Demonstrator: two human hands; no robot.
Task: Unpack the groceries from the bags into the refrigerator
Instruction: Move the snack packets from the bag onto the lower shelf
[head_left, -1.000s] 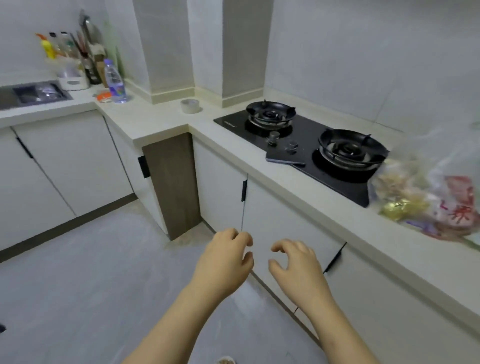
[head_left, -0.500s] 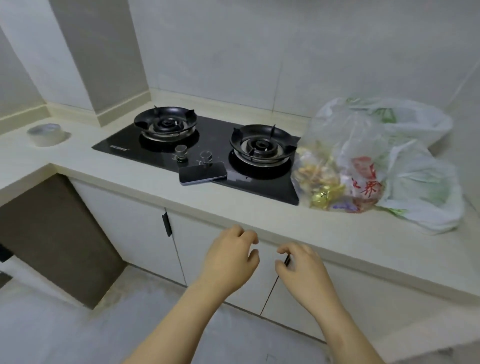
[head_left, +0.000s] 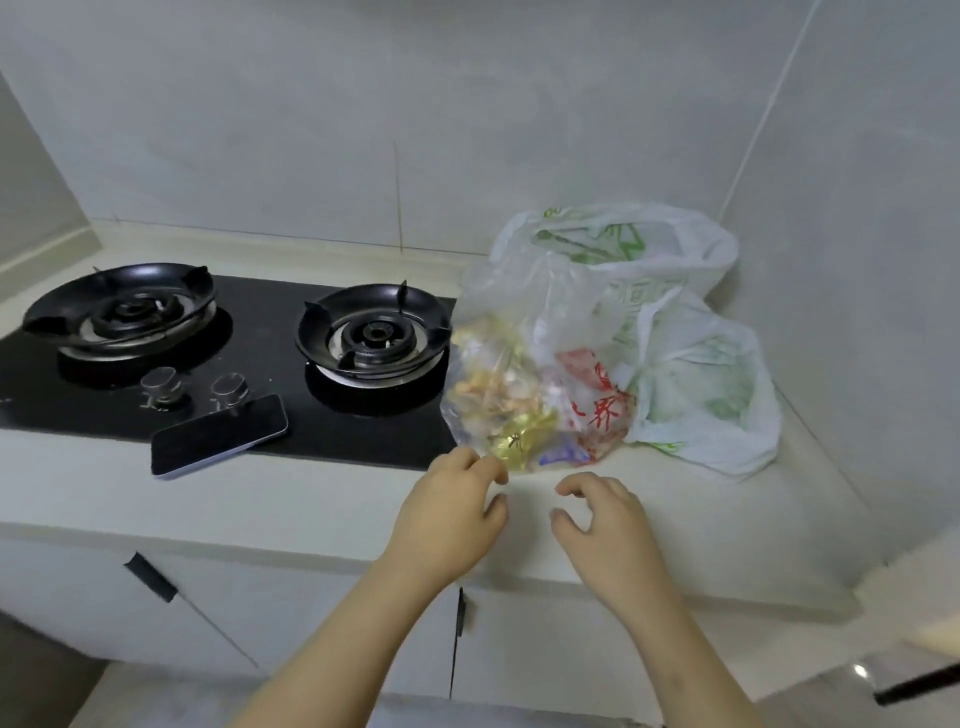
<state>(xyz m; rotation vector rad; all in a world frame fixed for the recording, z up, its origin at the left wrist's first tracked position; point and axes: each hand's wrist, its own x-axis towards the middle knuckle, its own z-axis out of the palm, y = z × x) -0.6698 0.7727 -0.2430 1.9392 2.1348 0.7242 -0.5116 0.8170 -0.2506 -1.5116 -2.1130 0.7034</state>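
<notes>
A clear plastic bag (head_left: 524, 384) full of small colourful wrapped groceries sits on the pale countertop (head_left: 322, 499), right of the stove. Behind and to its right lie two white bags with green print (head_left: 696, 384), closed. My left hand (head_left: 447, 514) hovers over the counter just in front of the clear bag, fingers curled and apart, holding nothing. My right hand (head_left: 608, 525) is beside it, a little to the right, also empty with fingers spread. Neither hand touches a bag. No refrigerator is in view.
A black two-burner gas stove (head_left: 228, 332) fills the left of the counter, with a dark phone (head_left: 218, 434) lying across its front edge. White cabinet doors (head_left: 260, 613) are below. Tiled walls close the back and right corner.
The view has swung right from the sink corner to the stove and bags. Both hands have risen from in front of the cabinet doors to over the counter, close to the clear bag.
</notes>
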